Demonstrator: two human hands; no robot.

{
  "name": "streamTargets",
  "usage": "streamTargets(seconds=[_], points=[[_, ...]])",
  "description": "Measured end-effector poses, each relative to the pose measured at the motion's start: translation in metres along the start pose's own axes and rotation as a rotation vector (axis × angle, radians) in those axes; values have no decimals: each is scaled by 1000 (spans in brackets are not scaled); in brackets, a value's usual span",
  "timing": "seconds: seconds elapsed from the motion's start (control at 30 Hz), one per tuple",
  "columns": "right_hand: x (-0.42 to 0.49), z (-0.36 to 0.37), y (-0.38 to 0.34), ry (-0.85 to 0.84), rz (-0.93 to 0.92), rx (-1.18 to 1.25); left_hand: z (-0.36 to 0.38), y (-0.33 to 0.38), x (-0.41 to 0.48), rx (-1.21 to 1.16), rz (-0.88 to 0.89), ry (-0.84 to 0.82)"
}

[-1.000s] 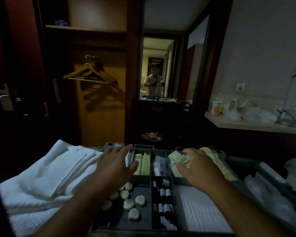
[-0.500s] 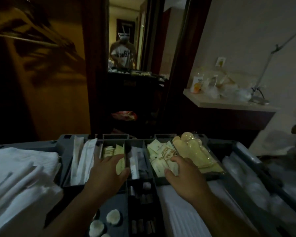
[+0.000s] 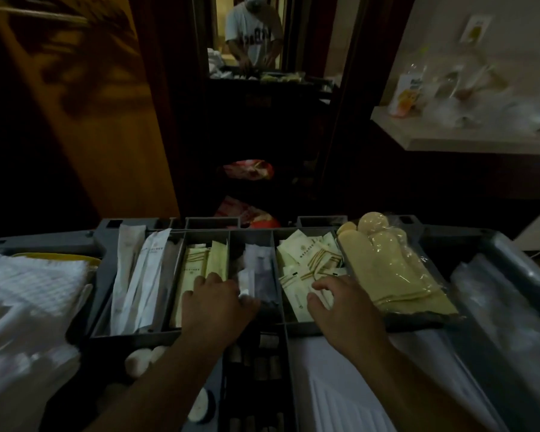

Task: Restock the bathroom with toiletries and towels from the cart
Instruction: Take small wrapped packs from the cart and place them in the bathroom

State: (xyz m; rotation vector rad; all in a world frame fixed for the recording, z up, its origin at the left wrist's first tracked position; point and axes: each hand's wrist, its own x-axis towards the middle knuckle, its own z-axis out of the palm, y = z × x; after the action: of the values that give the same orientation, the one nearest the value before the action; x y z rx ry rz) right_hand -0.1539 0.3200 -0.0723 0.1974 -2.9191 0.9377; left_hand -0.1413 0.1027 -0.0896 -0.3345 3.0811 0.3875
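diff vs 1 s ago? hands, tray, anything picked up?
Both hands reached forward into the back compartments of the tray: left hand from above the round soaps to the divider between cream sachets and clear packets; right hand further onto the cream packets. No grasp plainly visible. Towels and bagged yellow items stayed put.

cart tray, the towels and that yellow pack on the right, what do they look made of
Cart tray: moulded grey plastic, matte, with rounded one-piece dividers.
Towels: white woven cotton, probably; ribbed texture shows.
Yellow pack: pale rubbery or foam pieces in glossy clear film; glints show the wrap.
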Motion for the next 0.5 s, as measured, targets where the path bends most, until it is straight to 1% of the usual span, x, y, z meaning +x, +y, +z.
streamTargets(seconds=[0.13,0.23,0.4,0.5], points=[[13,9,11,-37,-24,10,12,17,15,201,-91,-76],[20,13,20,-61,-26,3,19,23,20,284,-145,-128],[26,16,25,-97,-39,-9,24,26,26,281,-214,-170],[28,18,25,-88,-51,-22,22,21,28,245,-244,-140]])
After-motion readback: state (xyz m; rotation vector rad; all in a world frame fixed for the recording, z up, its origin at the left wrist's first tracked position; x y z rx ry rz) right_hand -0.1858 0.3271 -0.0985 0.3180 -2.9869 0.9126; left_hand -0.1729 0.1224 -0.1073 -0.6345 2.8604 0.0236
